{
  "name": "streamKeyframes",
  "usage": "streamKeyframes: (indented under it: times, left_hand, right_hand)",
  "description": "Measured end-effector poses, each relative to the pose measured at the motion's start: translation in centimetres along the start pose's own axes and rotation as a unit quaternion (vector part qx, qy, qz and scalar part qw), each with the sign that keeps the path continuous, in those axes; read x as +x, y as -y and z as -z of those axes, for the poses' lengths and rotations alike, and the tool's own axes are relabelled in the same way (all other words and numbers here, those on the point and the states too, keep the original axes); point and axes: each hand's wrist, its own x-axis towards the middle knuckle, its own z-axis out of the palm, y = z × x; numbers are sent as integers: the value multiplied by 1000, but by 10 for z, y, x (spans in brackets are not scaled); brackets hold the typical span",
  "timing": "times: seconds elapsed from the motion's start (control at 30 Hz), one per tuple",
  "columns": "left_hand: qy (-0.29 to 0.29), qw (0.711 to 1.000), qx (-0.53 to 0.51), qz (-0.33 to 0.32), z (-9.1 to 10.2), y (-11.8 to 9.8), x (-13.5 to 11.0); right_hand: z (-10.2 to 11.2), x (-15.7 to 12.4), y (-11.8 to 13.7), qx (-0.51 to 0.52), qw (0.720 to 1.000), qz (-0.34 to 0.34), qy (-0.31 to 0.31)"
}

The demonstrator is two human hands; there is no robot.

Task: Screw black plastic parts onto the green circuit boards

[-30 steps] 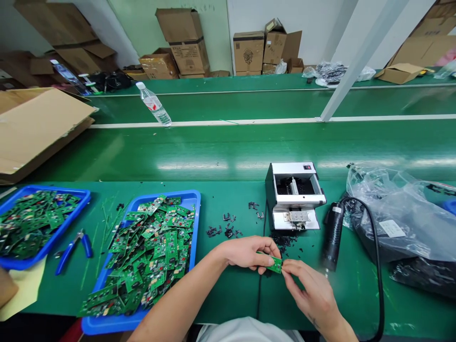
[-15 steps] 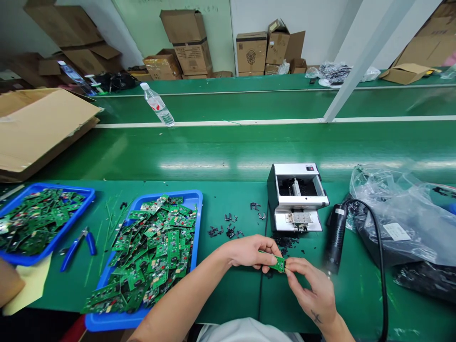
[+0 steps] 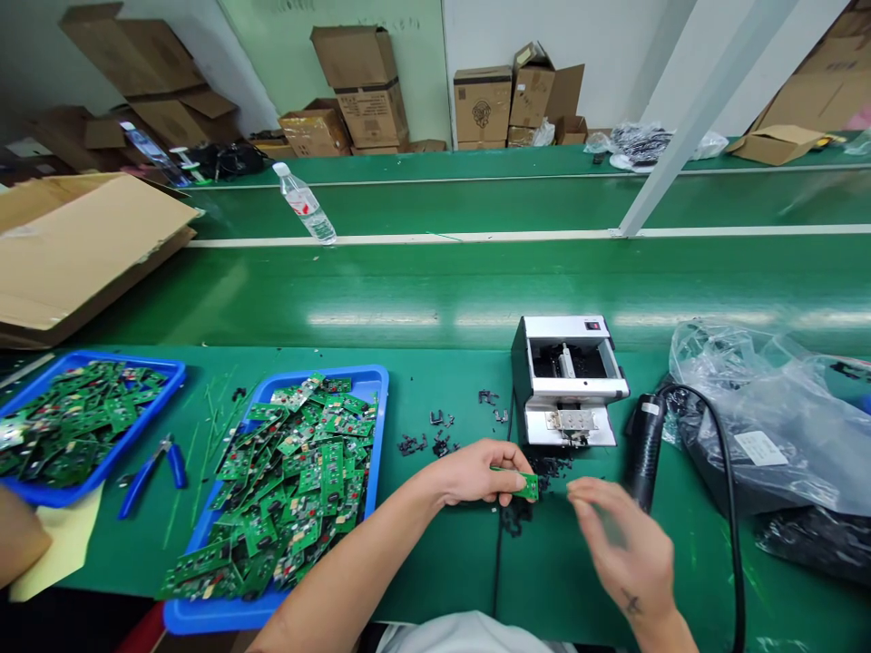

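Note:
My left hand [image 3: 483,473] is closed on a small green circuit board [image 3: 528,487], pinching it between thumb and fingers so that one end sticks out to the right. My right hand [image 3: 626,535] is off the board, a short way to its right, slightly blurred. Its fingers reach leftward with the thumb a little apart, and nothing shows between them. Small black plastic parts [image 3: 517,519] lie on the table by the board. Behind both hands stands a small silver-and-black machine [image 3: 570,385] with an open top.
Blue trays [image 3: 382,426] [image 3: 181,367] of circuit boards stand on the left, with blue-handled pliers [image 3: 146,479] between them. At right are a black corded cylindrical tool [image 3: 643,444] and a plastic bag [image 3: 768,435]. Someone else's arm [image 3: 20,540] shows at the left edge.
My right hand has let go of the board's end and moved to the right. My left hand keeps its hold on the board, which has shifted slightly up and left.

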Motion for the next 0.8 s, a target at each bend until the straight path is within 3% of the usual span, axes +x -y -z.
streamKeyframes:
  times: [0.07, 0.13, 0.2, 0.3, 0.43, 0.6, 0.67, 0.8]
  left_hand:
    - [-34, 999, 9, 0, 5, -6, -1]
    - [-70, 997, 16, -4, 9, -13, -2]
    - [-104, 994, 15, -10, 13, -21, -2]
    - [-142, 989, 18, -22, 15, -29, -1]
    - [-169, 984, 43, -27, 16, -34, 4]
    - [-147, 988, 30, -29, 19, -34, 9]
    - [-135, 990, 26, -30, 19, -34, 11]
    - [-127, 990, 45, -27, 17, -38, 12]
  right_hand:
    - [19, 11, -13, -59, 993, -78, -66]
    - [38, 27, -28, -150, 956, -231, -100]
    - [50, 43, -43, -196, 906, -372, -55]
    - [53, 60, -62, -171, 869, -464, -4]
    - [41, 61, -77, -57, 877, -476, -28]
    - [44, 52, -68, 230, 880, -413, -49]
    - [51, 53, -55, 349, 859, -367, -70]
    - [62, 68, -22, 560, 779, -272, -69]
